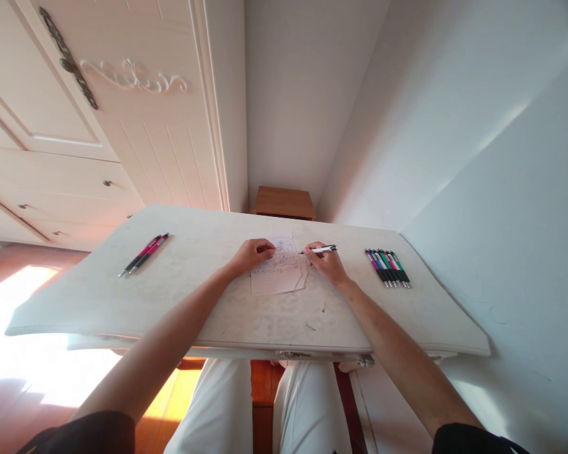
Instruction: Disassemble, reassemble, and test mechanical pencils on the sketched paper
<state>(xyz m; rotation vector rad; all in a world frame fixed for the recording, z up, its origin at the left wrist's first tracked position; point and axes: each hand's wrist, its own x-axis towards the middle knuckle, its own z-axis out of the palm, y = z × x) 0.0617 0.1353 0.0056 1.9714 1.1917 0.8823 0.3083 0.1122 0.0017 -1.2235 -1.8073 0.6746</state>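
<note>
My right hand (pixel 329 265) grips a white ballpoint pen (pixel 324 249) with a black end, its tip pointing left over the right edge of the paper. The paper (pixel 279 284) lies on the white table and carries lines of handwriting on its upper part; at its right edge a second sheet seems to show underneath. My left hand (pixel 253 255) rests on the paper's left side with fingers curled together and thumb close to them. Whether anything is between those fingers is hidden.
Two pink-and-black pens (pixel 144 255) lie side by side at the table's left. Several pens with coloured barrels (pixel 388 268) lie in a row at the right. A white cabinet (pixel 170 126) stands at the left, a small wooden stand (pixel 284 202) behind the table (pixel 208 221), a wall at the right.
</note>
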